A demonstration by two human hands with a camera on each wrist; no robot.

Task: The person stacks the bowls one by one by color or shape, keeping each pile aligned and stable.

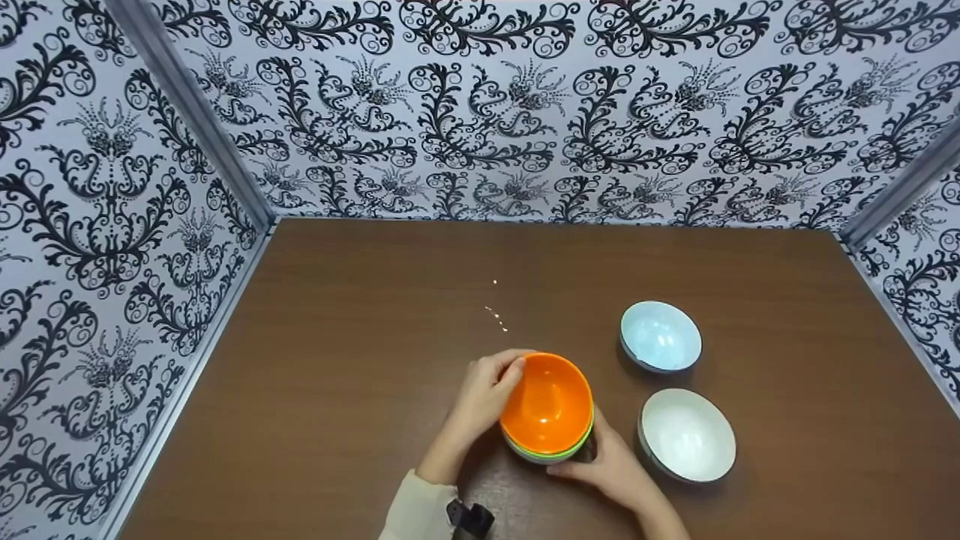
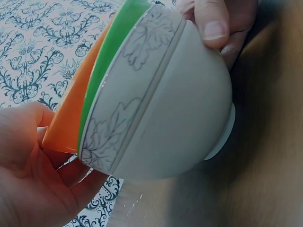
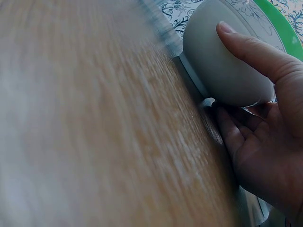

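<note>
Three bowls are nested together between my hands: an orange bowl point(image 1: 550, 401) innermost, a green bowl point(image 2: 111, 52) around it, and a white bowl with a grey leaf pattern point(image 2: 175, 109) outermost. My left hand point(image 1: 484, 397) grips the orange bowl at its left rim, thumb at the edge and fingers behind. On the other side, my right hand point(image 1: 611, 465) holds the white bowl low on its outer wall. Its thumb lies along the wall in the right wrist view, with the fingers point(image 3: 232, 132) by the foot, close over the table. Only thin edges of the green bowl show from above.
To the right stand a light blue bowl point(image 1: 661, 337) and, nearer, another white bowl point(image 1: 688, 435). Small pale specks point(image 1: 496, 316) mark the brown table point(image 1: 337, 360) beyond my hands. Patterned wall panels point(image 1: 487, 112) border the table at the back and sides.
</note>
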